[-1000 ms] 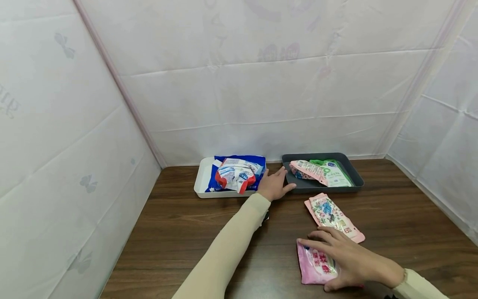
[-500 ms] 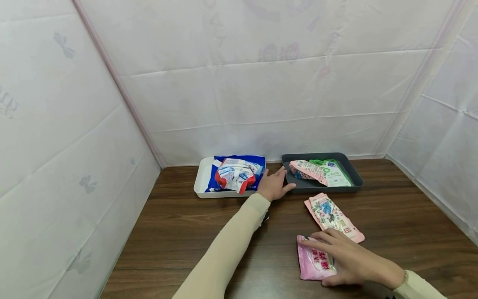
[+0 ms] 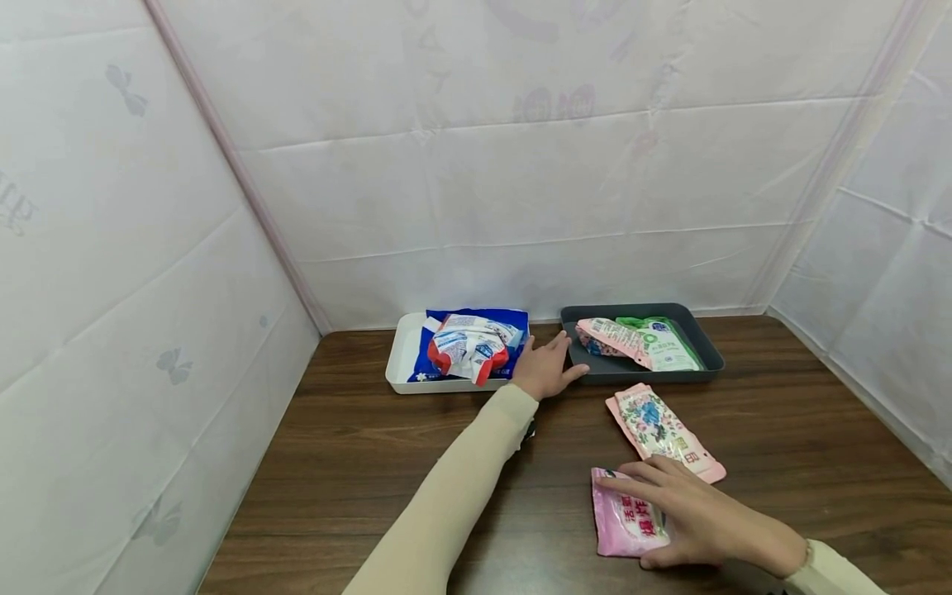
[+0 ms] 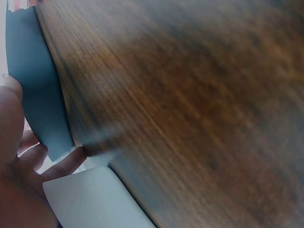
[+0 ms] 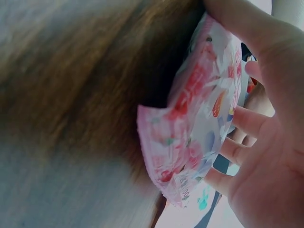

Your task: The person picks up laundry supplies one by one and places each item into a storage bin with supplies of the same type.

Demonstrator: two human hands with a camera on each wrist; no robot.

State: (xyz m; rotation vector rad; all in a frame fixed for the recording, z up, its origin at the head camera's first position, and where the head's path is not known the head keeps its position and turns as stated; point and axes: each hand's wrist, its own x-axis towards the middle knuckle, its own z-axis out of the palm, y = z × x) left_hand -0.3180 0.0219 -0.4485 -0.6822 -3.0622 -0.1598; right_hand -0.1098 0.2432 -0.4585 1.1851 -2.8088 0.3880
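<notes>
My left hand (image 3: 546,368) lies between the two trays with its fingers spread. Its fingertips are right at the near corner of the dark grey tray (image 3: 702,373), and it overlaps the right end of the white tray (image 3: 399,368). In the left wrist view the fingers reach past the white tray's corner (image 4: 97,199). My right hand (image 3: 695,516) spans a small pink packet (image 3: 625,529) with red lettering, thumb at its near edge and index finger at its far corner. The right wrist view shows the packet's floral side (image 5: 190,123) between thumb and fingers.
A blue bag (image 3: 513,321) and a white-and-red packet (image 3: 468,343) lie in the white tray. The grey tray holds a pink floral packet (image 3: 613,337) and a green-and-white packet (image 3: 665,347). Pink floral packets (image 3: 662,430) lie stacked on the brown table (image 3: 335,496). White fabric walls surround it.
The pink packet and my right thumb have shifted slightly away from me, mostly in the first half second. My left hand and the trays have stayed in place.
</notes>
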